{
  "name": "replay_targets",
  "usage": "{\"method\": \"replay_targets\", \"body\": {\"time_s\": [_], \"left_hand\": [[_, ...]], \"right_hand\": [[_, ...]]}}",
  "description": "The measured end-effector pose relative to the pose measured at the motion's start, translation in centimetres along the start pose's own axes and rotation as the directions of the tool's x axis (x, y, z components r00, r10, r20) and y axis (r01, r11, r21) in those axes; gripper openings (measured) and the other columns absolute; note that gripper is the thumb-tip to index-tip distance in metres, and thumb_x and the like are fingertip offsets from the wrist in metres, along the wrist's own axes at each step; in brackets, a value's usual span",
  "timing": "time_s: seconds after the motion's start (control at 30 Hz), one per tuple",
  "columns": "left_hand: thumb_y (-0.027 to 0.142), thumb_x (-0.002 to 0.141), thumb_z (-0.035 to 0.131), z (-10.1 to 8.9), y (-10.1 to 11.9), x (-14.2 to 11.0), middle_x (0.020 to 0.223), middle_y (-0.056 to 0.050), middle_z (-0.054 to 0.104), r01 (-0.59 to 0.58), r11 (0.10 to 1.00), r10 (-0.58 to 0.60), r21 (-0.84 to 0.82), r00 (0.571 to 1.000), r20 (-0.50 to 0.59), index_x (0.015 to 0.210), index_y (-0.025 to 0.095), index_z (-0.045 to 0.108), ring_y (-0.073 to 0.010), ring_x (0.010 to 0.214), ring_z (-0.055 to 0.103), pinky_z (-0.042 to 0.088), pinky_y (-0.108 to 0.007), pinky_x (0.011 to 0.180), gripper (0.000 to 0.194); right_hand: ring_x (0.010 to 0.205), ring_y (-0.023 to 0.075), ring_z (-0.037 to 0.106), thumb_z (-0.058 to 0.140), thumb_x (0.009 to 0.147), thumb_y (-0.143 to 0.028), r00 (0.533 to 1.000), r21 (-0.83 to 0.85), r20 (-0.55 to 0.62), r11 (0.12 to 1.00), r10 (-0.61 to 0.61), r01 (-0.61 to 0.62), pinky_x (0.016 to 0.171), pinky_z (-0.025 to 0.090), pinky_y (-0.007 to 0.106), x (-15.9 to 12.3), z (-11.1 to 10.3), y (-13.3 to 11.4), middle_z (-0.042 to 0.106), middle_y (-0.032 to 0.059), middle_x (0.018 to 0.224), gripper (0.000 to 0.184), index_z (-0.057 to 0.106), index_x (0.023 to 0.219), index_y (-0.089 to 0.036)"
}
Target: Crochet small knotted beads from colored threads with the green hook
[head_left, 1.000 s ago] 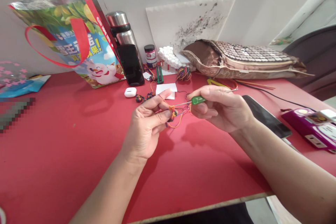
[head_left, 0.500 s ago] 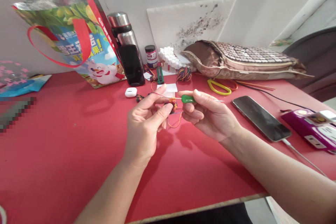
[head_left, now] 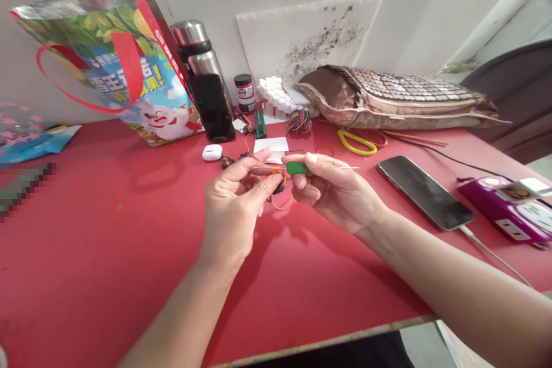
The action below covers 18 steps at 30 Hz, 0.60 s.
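Between its thumb and fingers, my left hand (head_left: 235,201) pinches a small crocheted piece (head_left: 279,181) in orange and dark multicoloured yarn. My right hand (head_left: 338,190) grips the green handle of a crochet hook (head_left: 297,168), whose thin metal ends stick out on both sides. The hook's left shaft lies at the top of the piece, and its tip reaches the left fingers; the exact stitch cannot be made out. A loop of orange yarn (head_left: 282,207) hangs below the work.
Behind the hands are a white paper (head_left: 271,144), a yarn ball (head_left: 299,122), an earbud case (head_left: 212,152) and yellow-handled scissors (head_left: 356,142). To the right lie a charging phone (head_left: 425,191) and a purple power strip (head_left: 509,207). A shopping bag (head_left: 150,80) and a flask (head_left: 196,49) stand back left.
My right hand has moved left, bringing the hook's handle close against the crocheted piece and its shaft further across it. The left hand keeps its pinch.
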<state>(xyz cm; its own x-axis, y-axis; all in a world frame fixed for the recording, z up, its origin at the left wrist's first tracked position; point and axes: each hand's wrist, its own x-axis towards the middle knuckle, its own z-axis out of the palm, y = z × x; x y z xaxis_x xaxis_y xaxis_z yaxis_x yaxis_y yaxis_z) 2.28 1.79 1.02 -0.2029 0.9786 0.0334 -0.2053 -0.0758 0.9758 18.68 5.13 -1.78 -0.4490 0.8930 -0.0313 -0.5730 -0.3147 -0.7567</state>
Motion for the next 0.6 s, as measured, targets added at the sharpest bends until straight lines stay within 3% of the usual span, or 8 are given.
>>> {"method": "replay_targets", "body": {"time_s": [0.2, 0.47, 0.6], "left_hand": [[0.016, 0.065, 0.093, 0.2, -0.1, 0.1, 0.072, 0.001, 0.07, 0.04, 0.996, -0.039, -0.085, 0.999, 0.009, 0.072, 0.023, 0.083, -0.0054, 0.05, 0.04, 0.025, -0.023, 0.043, 0.014], [0.013, 0.07, 0.09, 0.4, -0.2, -0.2, 0.075, 0.003, 0.073, 0.107, 0.977, -0.106, -0.182, 0.994, 0.016, 0.119, 0.023, 0.082, -0.0056, 0.052, 0.049, 0.028, -0.019, 0.043, 0.05], [0.015, 0.07, 0.093, 0.4, -0.5, -0.3, 0.077, 0.003, 0.073, 0.085, 0.983, -0.091, -0.16, 0.995, -0.03, 0.132, 0.02, 0.076, -0.0115, 0.069, 0.069, 0.05, -0.021, 0.061, 0.064]], "right_hand": [[0.055, 0.0119, 0.051, 0.082, 0.09, -0.039, 0.999, -0.021, 0.022, 0.999, -0.033, 0.033, 0.06, 0.052, 0.031, -0.3, 0.6, 0.6, 0.069, 0.0011, 0.071, 0.021, 0.088, 0.102, -0.023], [0.06, 0.0105, 0.055, 0.085, 0.089, -0.043, 0.988, -0.056, -0.028, 0.988, -0.149, 0.147, 0.062, 0.052, 0.028, -0.4, 1.1, 1.0, 0.069, 0.0002, 0.074, 0.023, 0.089, 0.102, -0.025], [0.06, 0.0111, 0.054, 0.087, 0.086, -0.046, 0.98, -0.106, -0.064, 0.978, -0.186, 0.179, 0.061, 0.051, 0.029, -0.4, 1.2, 1.4, 0.07, 0.0002, 0.074, 0.026, 0.089, 0.102, -0.026]]}}
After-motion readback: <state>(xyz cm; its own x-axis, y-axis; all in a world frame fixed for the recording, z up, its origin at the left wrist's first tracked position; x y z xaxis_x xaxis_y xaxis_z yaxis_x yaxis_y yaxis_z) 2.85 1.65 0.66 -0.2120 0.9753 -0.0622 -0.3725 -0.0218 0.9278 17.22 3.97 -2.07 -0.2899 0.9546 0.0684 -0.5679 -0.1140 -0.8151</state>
